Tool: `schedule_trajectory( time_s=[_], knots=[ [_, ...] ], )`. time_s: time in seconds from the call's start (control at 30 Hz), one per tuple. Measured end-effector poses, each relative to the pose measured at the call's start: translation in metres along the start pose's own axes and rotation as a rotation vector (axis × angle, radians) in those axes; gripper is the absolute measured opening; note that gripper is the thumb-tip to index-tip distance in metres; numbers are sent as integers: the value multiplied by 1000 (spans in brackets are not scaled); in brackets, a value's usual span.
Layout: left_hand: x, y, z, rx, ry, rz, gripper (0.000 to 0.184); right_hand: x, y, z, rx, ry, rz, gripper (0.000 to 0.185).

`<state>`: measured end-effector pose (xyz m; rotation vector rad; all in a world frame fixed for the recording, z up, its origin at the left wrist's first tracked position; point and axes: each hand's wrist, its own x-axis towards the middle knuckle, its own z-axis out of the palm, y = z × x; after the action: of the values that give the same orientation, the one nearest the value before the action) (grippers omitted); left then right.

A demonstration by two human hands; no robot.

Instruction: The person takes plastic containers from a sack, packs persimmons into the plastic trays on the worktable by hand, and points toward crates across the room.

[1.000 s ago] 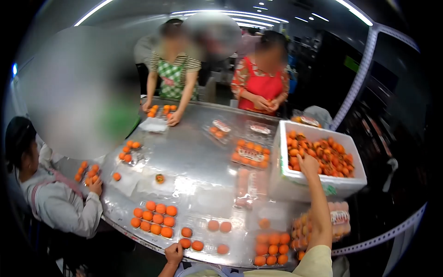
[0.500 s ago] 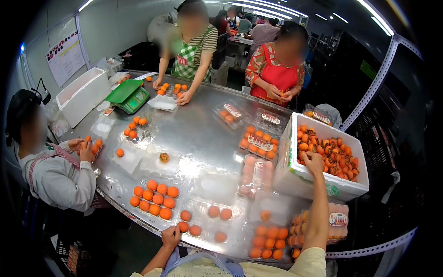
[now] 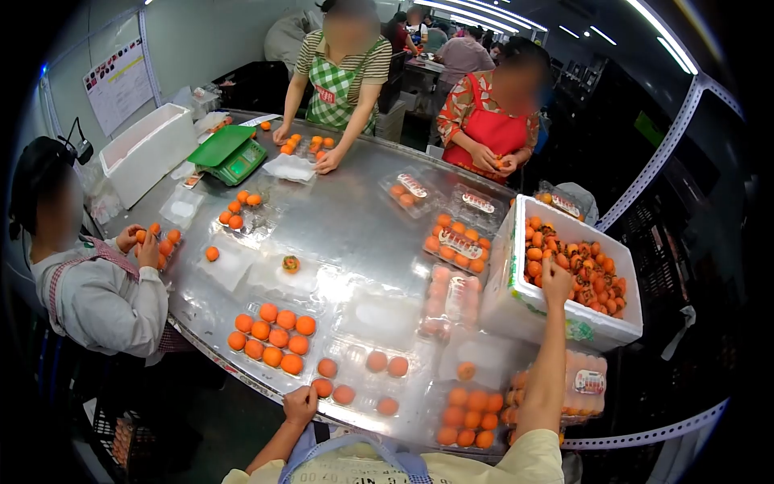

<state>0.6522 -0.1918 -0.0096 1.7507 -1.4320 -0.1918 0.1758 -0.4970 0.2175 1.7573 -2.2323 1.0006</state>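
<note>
My right hand (image 3: 556, 281) reaches into a white foam box (image 3: 501, 270) full of loose orange persimmons (image 3: 592, 278). Its fingers are closed at a persimmon (image 3: 548, 254) near the box's left inner side; the grip is partly hidden. At the table's front edge, my left hand (image 3: 301, 403) is curled closed, and anything inside it is hidden. Just right of it, a clear plastic tray (image 3: 363, 367) holds several spaced persimmons. A fuller tray of persimmons (image 3: 278, 339) lies to the left, and another (image 3: 468, 419) stands near my right forearm.
Closed labelled packs (image 3: 458, 242) lie left of the foam box. A green scale (image 3: 230, 157) and a second foam box (image 3: 149, 153) stand at the far left. Three co-workers handle persimmons around the metal table (image 3: 347, 218). Stacked packs (image 3: 584, 383) sit below my right arm.
The view has shifted slightly. My right hand's fingers have moved from over the pile to a persimmon farther in, and the wrist has turned. The left hand stays closed at the table edge.
</note>
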Motion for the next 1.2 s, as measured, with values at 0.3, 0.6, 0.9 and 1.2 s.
schedule_trajectory(
  time_s=[0.3,0.6,0.9,1.2],
  knots=[
    [2,2,-2,-10,-3,27,30,0,-2,12,-255,286,99,34],
    [0,1,-2,-24,-7,13,31,-5,-6,-1,89,226,280,30],
    [4,13,-15,-29,-35,125,38,131,110,-184,487,746,70,40],
    [-14,-27,-9,-145,-465,-212,28,-19,-63,-206,1412,815,81,33]
  ],
)
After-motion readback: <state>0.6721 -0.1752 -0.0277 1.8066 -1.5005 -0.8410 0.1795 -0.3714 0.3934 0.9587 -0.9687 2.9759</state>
